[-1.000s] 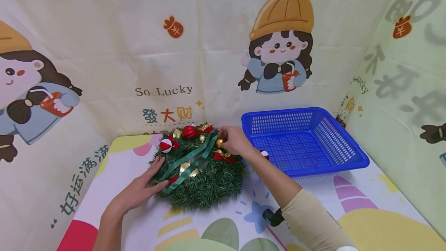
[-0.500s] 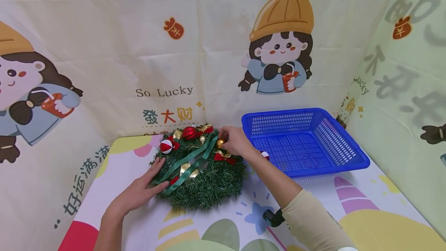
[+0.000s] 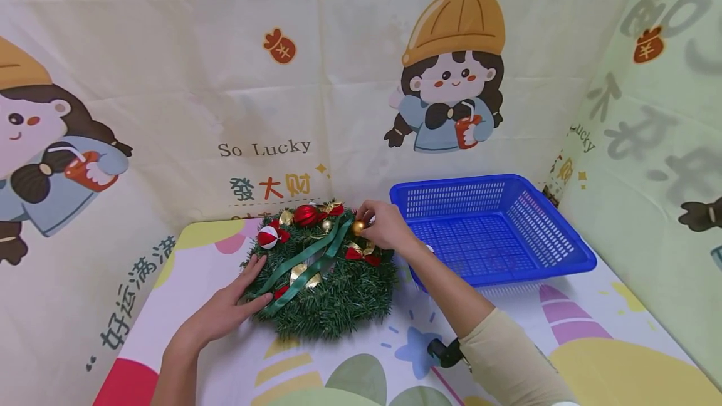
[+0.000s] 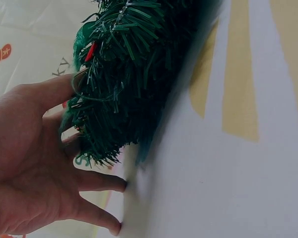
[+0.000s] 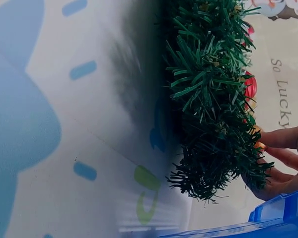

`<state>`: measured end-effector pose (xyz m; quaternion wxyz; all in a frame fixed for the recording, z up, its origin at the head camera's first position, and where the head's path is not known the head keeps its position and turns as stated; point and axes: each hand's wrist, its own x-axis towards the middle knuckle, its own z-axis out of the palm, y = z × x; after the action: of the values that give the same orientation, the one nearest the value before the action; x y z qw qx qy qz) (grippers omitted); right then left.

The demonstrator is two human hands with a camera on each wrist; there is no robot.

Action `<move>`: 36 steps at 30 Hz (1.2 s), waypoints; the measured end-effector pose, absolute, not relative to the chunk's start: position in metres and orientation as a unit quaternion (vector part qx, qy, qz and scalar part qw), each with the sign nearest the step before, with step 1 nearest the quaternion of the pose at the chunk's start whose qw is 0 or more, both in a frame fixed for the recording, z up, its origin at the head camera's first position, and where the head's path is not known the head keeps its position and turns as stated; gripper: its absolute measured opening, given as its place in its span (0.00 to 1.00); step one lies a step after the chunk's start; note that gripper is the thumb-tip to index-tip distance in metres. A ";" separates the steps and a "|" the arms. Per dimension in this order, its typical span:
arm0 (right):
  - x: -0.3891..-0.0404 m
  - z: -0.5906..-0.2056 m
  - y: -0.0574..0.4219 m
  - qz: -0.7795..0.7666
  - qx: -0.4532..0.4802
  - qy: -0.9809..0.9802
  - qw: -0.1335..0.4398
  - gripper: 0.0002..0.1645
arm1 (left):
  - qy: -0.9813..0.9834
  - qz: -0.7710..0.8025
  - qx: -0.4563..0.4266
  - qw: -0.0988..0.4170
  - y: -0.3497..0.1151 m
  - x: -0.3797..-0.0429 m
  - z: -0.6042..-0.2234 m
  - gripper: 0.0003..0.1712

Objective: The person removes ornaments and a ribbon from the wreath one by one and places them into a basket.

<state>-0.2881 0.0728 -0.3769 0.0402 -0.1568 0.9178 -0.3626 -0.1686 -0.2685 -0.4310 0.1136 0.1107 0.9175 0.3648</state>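
A green tinsel wreath (image 3: 350, 302) lies on the table, trimmed with a ribbed red ball (image 3: 307, 214), a red-and-white ball (image 3: 267, 237), red and gold bows (image 3: 362, 254) and a long green ribbon (image 3: 293, 264). My right hand (image 3: 385, 228) pinches a gold ball (image 3: 358, 227) at the wreath's upper right. In the right wrist view, thumb and fingers reach over the tinsel edge, and the ball is mostly hidden. My left hand (image 3: 228, 302) rests against the wreath's left side. Its fingers (image 4: 102, 181) are spread in the left wrist view, two of them below the tinsel.
A blue slotted plastic basket (image 3: 541, 277) stands to the right of the wreath, behind my right forearm. A small black object (image 3: 444, 352) lies by my right sleeve. Printed cloth walls (image 3: 350, 80) close off the back and sides.
My right hand and the gold ball have shifted very slightly to the right. The forearm now covers more of the red-and-white thing beside the basket. My left hand stays in place.
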 end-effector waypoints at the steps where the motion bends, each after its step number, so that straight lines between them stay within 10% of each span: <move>1: -0.288 -0.377 0.073 -0.368 -0.154 0.916 0.042 0.13 | 0.917 0.365 0.110 0.114 -0.268 -0.169 -0.431 0.51; 36: -0.272 -0.367 0.088 -0.426 -0.171 0.888 0.013 0.15 | 0.920 0.360 0.108 0.114 -0.269 -0.169 -0.431 0.51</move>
<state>-0.2720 0.0880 -0.3670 0.0127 -0.1709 0.8882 -0.4264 -0.1689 -0.2689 -0.4312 0.1136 0.1084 0.9195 0.3603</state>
